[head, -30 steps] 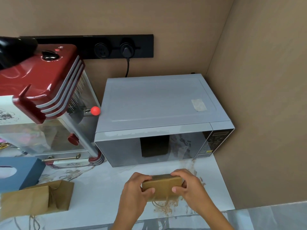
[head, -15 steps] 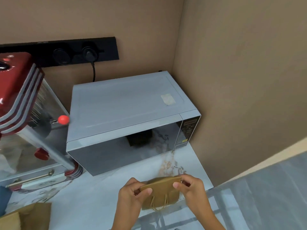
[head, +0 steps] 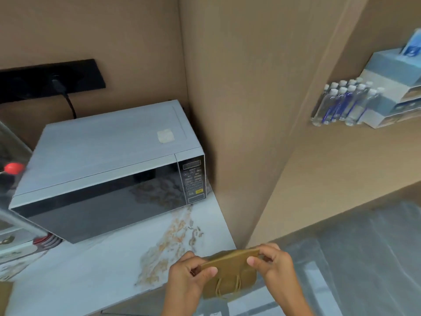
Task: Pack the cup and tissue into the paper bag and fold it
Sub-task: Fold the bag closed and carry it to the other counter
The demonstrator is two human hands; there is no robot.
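Observation:
A small brown paper bag (head: 230, 278) with its top folded over hangs between both hands, just past the front right corner of the marble counter (head: 109, 265). Its cord handles dangle down the front. My left hand (head: 189, 275) pinches the left end of the folded top edge. My right hand (head: 273, 265) pinches the right end. No cup or tissue shows outside the bag; what is inside is hidden.
A grey microwave (head: 107, 160) fills the back of the counter. A red-trimmed machine (head: 13, 201) stands at the left edge. A brown wall panel (head: 239, 110) rises on the right. Beyond it, a shelf holds several water bottles (head: 344, 103) and blue-white boxes (head: 396, 87).
The view has swung to the right, bringing the shelf with bottles into sight. Both hands carried the folded bag from the counter's front toward its right corner and lifted it off the surface.

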